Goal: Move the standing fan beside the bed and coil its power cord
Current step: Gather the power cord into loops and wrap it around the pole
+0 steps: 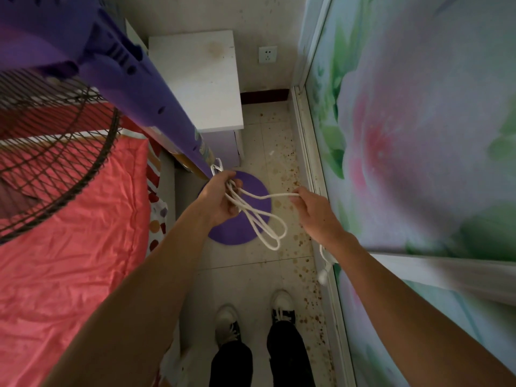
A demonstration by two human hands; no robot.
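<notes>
Head view, looking steeply down: standing fan (156,107) already parked just beside the bed (69,233), purple pole slanting from the grille at ten o'clock down to the round base (251,216) on the floor at centre. Placement looks done; coiling under way. Left hand (220,196) closed around a bundle of white power cord (262,219) loops close to the foot of the pole, serving as the fixed anchor so the gathered turns stay together and hang free over the base. Right hand (315,210), out toward three o'clock, pinched on the running length, drawing it taut from the bundle, probably to measure out the next loop at matching size. Hands apart, each gripping the cord, a short straight span between them. Remaining cord trailing below the right wrist toward five o'clock, ending in what seems to be the plug (323,276), blurred. Wall socket (267,54) at twelve o'clock, nothing plugged in. Only a little slack seemingly left to gather. Nightstand (201,79) behind the pole, untouched.
</notes>
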